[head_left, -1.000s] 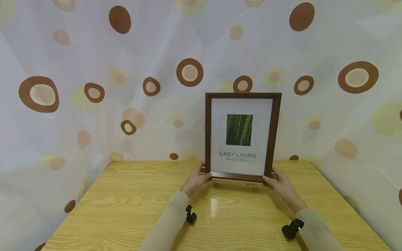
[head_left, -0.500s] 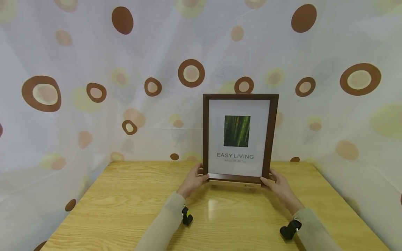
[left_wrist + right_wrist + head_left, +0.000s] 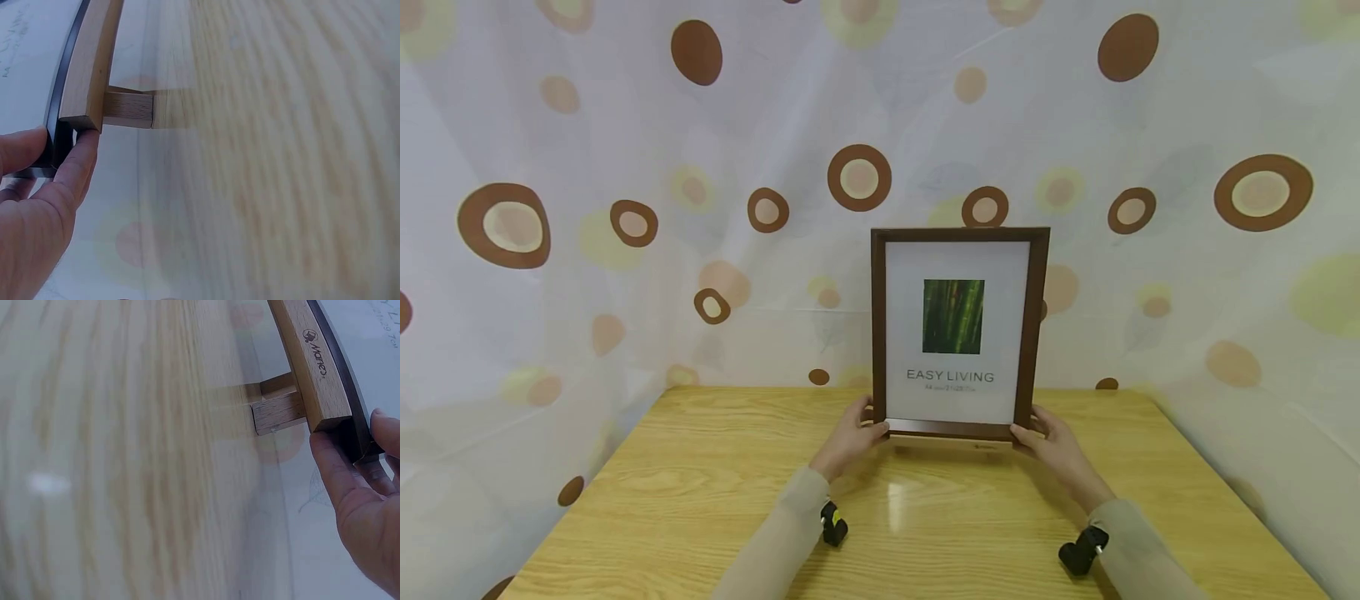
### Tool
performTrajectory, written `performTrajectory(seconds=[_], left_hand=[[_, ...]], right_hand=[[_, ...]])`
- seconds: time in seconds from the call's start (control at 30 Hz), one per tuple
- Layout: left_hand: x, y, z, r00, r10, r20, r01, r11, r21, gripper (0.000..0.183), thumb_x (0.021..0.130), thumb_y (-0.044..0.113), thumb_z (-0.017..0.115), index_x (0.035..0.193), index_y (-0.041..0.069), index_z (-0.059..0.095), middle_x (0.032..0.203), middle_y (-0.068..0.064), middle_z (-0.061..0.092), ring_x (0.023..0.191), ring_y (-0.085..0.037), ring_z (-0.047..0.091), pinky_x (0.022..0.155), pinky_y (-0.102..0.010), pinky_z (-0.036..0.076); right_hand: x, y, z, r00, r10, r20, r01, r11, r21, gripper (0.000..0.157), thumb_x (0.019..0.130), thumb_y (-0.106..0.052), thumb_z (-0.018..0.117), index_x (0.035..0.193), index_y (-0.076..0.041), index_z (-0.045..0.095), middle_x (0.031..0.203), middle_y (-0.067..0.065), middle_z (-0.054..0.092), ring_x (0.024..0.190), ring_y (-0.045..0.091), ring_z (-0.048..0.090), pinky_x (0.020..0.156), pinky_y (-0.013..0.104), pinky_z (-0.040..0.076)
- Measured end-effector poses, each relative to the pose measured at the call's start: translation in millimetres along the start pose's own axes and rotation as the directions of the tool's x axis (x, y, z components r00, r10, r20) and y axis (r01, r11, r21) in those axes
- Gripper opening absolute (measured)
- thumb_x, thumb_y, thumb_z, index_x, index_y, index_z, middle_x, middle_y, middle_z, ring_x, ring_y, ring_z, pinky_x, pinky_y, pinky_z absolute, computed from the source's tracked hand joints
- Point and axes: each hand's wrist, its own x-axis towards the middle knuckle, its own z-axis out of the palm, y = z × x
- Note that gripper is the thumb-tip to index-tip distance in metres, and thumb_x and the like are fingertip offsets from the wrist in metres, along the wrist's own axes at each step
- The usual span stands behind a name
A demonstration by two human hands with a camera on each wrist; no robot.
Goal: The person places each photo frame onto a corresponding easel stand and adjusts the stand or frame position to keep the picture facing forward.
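A dark brown picture frame [image 3: 952,429] stands nearly upright in the head view, with a green bamboo picture and "EASY LIVING" lettering on its white sheet. Under its bottom edge runs the wooden ledge of a small stand [image 3: 86,94], probably a tabletop easel, whose short legs show in both wrist views. My left hand [image 3: 850,437] grips the frame's lower left corner, thumb in front, a finger touching the ledge's end. At the lower right corner my right hand [image 3: 1060,450] holds on likewise, a finger under the ledge [image 3: 319,375] with its printed mark. The frame hides most of the stand.
A light wood-grain table [image 3: 737,475] lies under the stand, its back edge behind the frame. A pale curtain [image 3: 775,108] with brown rings and spots hangs behind and along both sides.
Both hands have shifted the picture frame, with the stand under it, a little to the left. Their hold on the lower corners looks the same. The head view has moved slightly too.
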Motion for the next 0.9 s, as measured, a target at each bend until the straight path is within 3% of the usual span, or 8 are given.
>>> performTrajectory(seconds=[0.2,0.27,0.5,0.9], left_hand=[[-6.1,-1.3,-8.5,0.999,-0.022,-0.023,0.023,0.999,0.029,0.050,0.090,0.007,0.056,0.134,0.004,0.033,0.126,-0.019,0.042,0.111,-0.030,0.047,0.084,-0.033,0.048],[-7.5,-2.2,-11.1,0.999,-0.038,-0.031,0.039,0.998,0.040,0.053,0.090,0.008,0.056,0.136,0.005,0.031,0.128,-0.019,0.040,0.113,-0.030,0.046,0.084,-0.032,0.048],[-10.5,-2.1,-20.3,0.999,-0.024,-0.035,0.026,0.998,0.052,0.053,0.090,0.007,0.056,0.136,0.004,0.030,0.131,-0.021,0.038,0.117,-0.033,0.042,0.085,-0.034,0.047],[-10.7,-3.4,-35.8,0.999,0.004,-0.033,-0.004,1.000,0.023,0.049,0.090,0.007,0.055,0.134,0.004,0.033,0.129,-0.019,0.040,0.117,-0.033,0.043,0.085,-0.033,0.047]], right_hand=[[3.6,-1.0,10.9,0.999,-0.042,0.000,0.042,0.997,0.058,0.056,0.091,-0.012,0.055,0.138,0.003,0.029,0.126,0.028,0.042,0.102,0.023,0.055,0.079,0.030,0.050],[3.8,-2.1,14.1,0.999,-0.045,0.009,0.044,0.992,0.122,0.055,0.091,-0.007,0.054,0.138,0.004,0.029,0.126,0.031,0.041,0.101,0.025,0.056,0.079,0.032,0.050],[7.5,-3.9,22.4,0.999,-0.028,0.031,0.023,0.987,0.160,0.058,0.091,-0.011,0.055,0.140,0.000,0.027,0.129,0.029,0.039,0.109,0.035,0.050,0.082,0.033,0.049],[18.1,-7.1,35.9,0.999,-0.036,0.034,0.030,0.987,0.159,0.058,0.090,-0.011,0.056,0.140,-0.003,0.029,0.132,0.027,0.038,0.111,0.037,0.048,0.082,0.033,0.049]])
